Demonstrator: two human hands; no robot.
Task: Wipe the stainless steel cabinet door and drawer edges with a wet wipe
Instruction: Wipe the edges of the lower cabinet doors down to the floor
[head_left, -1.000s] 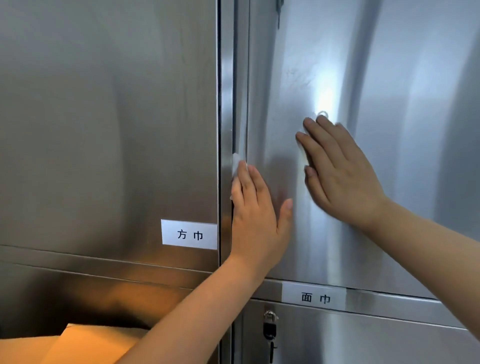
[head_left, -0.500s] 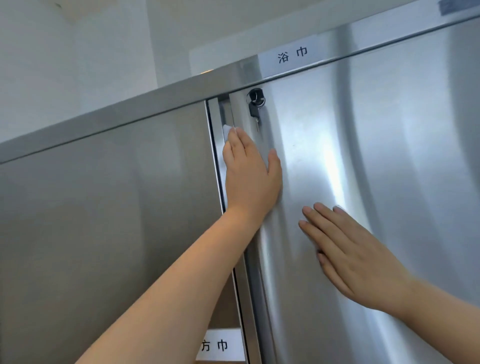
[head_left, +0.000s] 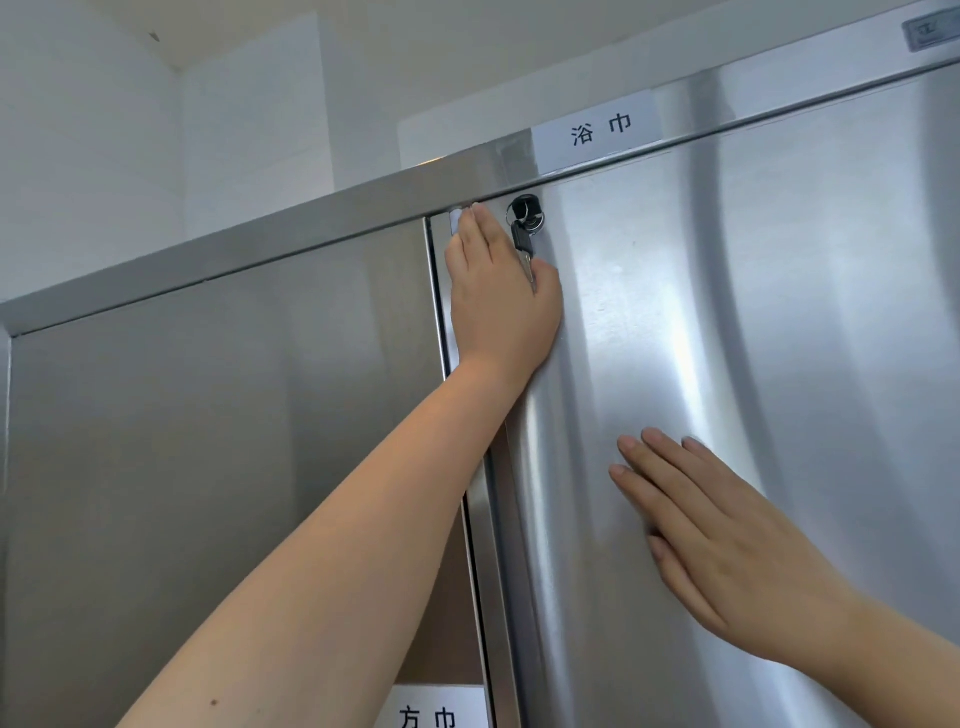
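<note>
I am looking up at a stainless steel cabinet. The left hand (head_left: 501, 291) lies flat with straight fingers just left of the key lock (head_left: 525, 215), pressing a wet wipe (head_left: 455, 221) onto the hinge-free edge of the right cabinet door (head_left: 779, 312). Only a white sliver of wipe shows past the fingertips, level with the lock and touching the top rail (head_left: 260, 244). The right hand (head_left: 727, 545), well below and right of the lock, rests open and flat on the door, holding nothing. I judge the risks as the thumb side snagging the key (head_left: 522, 244) hanging from the lock, or the wipe slipping into the dark gap left of the lock. The door edge runs upright, its long axis ending at the rail; I cannot tell the wipe's own axis.
</note>
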